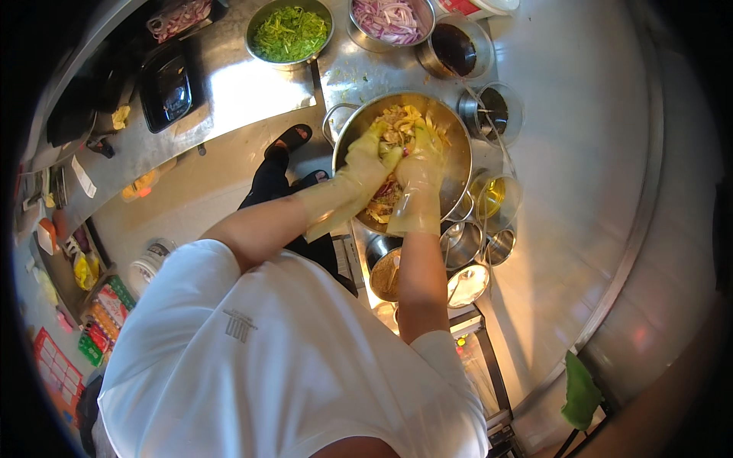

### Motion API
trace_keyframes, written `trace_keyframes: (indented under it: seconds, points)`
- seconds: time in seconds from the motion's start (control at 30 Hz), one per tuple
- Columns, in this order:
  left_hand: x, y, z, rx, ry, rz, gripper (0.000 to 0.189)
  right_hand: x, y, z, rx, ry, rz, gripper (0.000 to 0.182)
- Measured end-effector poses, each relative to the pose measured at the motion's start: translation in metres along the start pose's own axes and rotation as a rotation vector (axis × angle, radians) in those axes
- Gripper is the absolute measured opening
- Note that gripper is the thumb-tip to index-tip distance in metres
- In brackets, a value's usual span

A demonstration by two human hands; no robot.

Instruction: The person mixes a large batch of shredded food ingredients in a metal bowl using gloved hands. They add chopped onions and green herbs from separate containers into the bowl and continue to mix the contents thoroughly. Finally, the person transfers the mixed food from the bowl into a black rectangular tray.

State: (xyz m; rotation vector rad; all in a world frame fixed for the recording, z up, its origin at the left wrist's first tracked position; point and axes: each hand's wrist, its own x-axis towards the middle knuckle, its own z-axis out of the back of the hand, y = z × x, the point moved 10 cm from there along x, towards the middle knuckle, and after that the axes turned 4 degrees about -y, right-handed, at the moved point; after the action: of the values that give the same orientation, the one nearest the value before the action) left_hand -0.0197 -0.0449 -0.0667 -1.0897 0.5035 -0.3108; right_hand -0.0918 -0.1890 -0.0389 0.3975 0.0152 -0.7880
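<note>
A large steel pot [460, 160] with loop handles stands before me, holding a mix of yellowish strips [401, 119] and some purple onion pieces [391, 189]. Both my hands wear loose translucent yellowish gloves and reach down into it. My left hand [369, 150] is at the left part of the food, thumb pointing toward the other hand. Close beside it, my right hand [421, 157] has its fingers down among the strips. The food and gloves hide the fingertips, so how firmly either hand grips is unclear.
Beyond the pot sit bowls of chopped greens [291, 34] and sliced purple onion [389, 22]. Containers of dark liquid [453, 48], yellow oil [493, 197], brown powder [385, 275] and white contents [468, 285] crowd its right and near sides. A black tray [166, 91] lies left on the steel counter.
</note>
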Motion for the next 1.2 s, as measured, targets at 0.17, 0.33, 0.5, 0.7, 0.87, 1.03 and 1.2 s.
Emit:
trace_keyframes:
  seconds: [0.17,0.33,0.5,0.7,0.87,1.03,1.2]
  points:
    - [0.024,-0.021,-0.030,-0.071,0.210,-0.055,0.073,-0.051,-0.020,0.007,0.828,-0.157,-0.186,0.100]
    - [0.040,-0.017,-0.018,0.143,0.212,-0.129,0.075,-0.111,-0.039,0.021,0.136,-0.098,-0.508,0.119]
    - [0.024,-0.001,-0.096,0.130,0.564,0.199,0.073,-0.101,-0.020,0.001,0.494,0.011,-0.751,0.117]
    - [0.040,-0.027,-0.001,0.085,0.353,0.121,0.065,-0.028,-0.030,0.049,0.699,-0.133,-0.075,0.103]
    - [-0.009,-0.019,0.041,0.085,0.044,-0.073,0.064,-0.014,0.000,0.035,-0.005,0.077,0.030,0.094]
    - [-0.025,-0.007,0.027,-0.017,0.075,0.082,0.069,-0.004,0.007,0.014,0.154,0.144,0.055,0.099]
    - [0.013,-0.008,-0.016,0.053,0.045,-0.085,0.059,-0.001,-0.023,-0.001,0.308,0.034,-0.074,0.104]
